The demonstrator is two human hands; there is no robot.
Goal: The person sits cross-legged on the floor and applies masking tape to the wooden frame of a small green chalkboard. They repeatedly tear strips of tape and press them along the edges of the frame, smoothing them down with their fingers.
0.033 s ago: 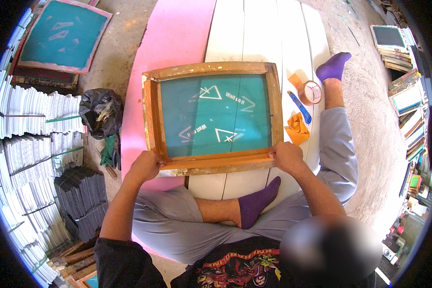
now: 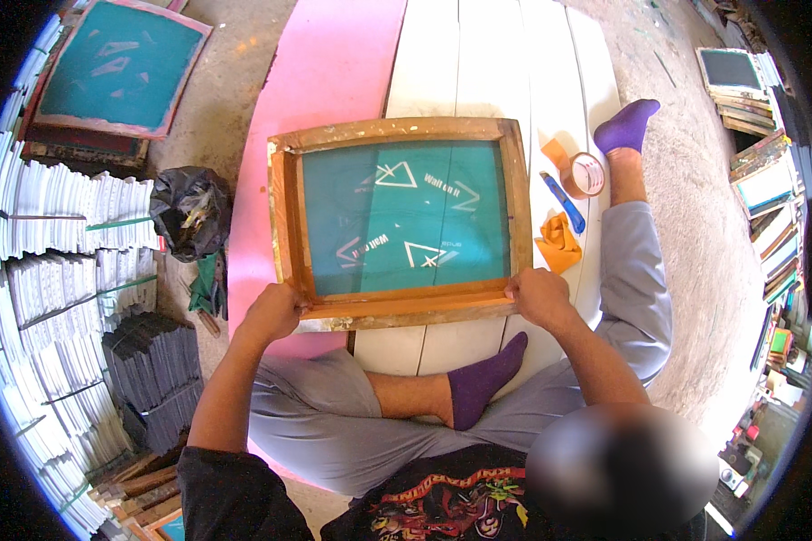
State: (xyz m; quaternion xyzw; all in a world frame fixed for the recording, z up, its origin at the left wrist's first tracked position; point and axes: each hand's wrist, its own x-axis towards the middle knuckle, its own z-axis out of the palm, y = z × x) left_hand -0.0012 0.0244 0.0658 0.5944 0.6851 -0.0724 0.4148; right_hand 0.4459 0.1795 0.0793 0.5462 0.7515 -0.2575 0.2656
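Observation:
A silk-screen printing frame (image 2: 397, 129) with wooden sides lies in front of me, its teal mesh (image 2: 424, 216) bearing pale triangles and lettering. Brown tape lines the inner edges of the wood. My left hand (image 2: 275, 311) is closed on the near left corner. At the near right corner, my right hand (image 2: 539, 296) grips the wood with its fingers curled over the edge. Right of the frame are a roll of brown tape (image 2: 583, 175), a blue utility knife (image 2: 564, 202) and a crumpled piece of orange-brown tape (image 2: 559, 243).
The frame rests on a pink and white plank platform (image 2: 334, 63), where I sit with legs bent. On the left stand tied stacks of white sheets (image 2: 72, 203), dark stacks (image 2: 153, 379), a black plastic bag (image 2: 189, 212) and another teal screen (image 2: 122, 68). More frames (image 2: 758, 171) line the right.

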